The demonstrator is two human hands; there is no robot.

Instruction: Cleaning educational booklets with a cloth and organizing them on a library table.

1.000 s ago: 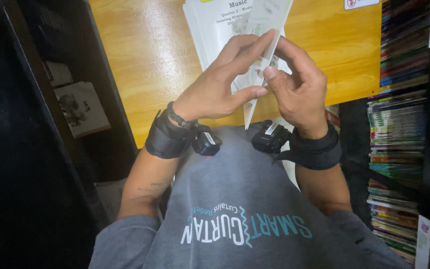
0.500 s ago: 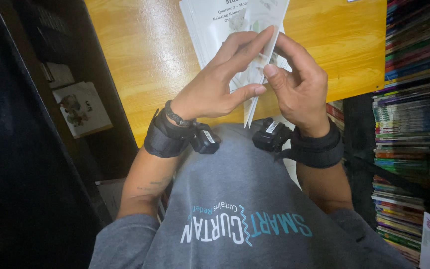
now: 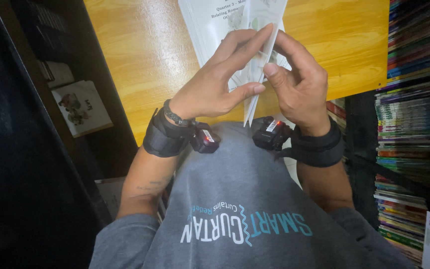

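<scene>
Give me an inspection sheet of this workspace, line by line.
Surface: orange wooden tabletop, glossy.
Job's things: thin white paper sheet, held on edge above a printed white booklet lying on the table.
Clutter: nothing seen.
Hands: left hand and right hand both pinch the sheet; black wrist straps with small devices.
Cables: nothing seen.
Surroundings: stacked books on the right, picture book on a dark shelf left.

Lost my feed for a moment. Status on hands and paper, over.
Left hand and right hand both pinch the white paper sheet, held upright over the wooden table. Nothing in the way.
</scene>
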